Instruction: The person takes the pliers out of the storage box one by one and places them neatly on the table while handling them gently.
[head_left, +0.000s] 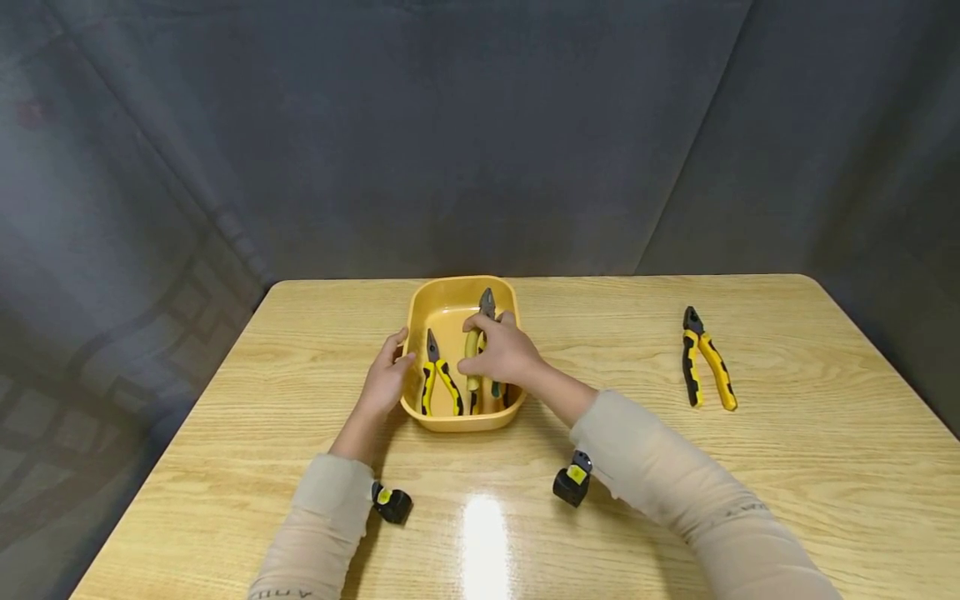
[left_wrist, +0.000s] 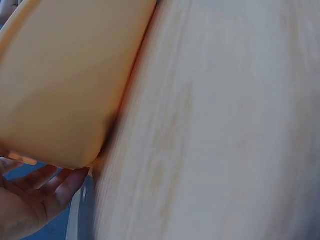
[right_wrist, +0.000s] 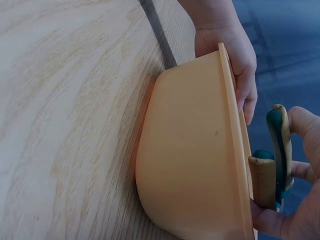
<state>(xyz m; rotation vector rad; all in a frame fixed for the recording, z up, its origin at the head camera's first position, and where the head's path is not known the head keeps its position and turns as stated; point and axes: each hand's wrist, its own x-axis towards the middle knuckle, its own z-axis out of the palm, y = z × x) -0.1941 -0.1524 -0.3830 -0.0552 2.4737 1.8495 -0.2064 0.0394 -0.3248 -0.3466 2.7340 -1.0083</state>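
A yellow plastic basin (head_left: 459, 425) stands near the table's back edge. My left hand (head_left: 384, 382) holds its left side, thumb at the rim and fingers outside. Over the basin's right half, my right hand (head_left: 504, 352) grips a pair of pliers (head_left: 487, 302) with grey jaws pointing away. In the right wrist view the pliers' yellow and green handles (right_wrist: 263, 181) rise past the rim between thumb and fingers. Needle-nose pliers (head_left: 432, 368) with yellow and black handles lie in the basin's left half. Another yellow and black handle (head_left: 475, 403) shows partly below my right hand.
On the right of the wooden table (head_left: 600, 350) lies another pair of yellow and black pliers (head_left: 696, 358), handles spread toward me. A dark curtain (head_left: 480, 150) hangs behind the table. Small black wrist cameras hang at both sleeves.
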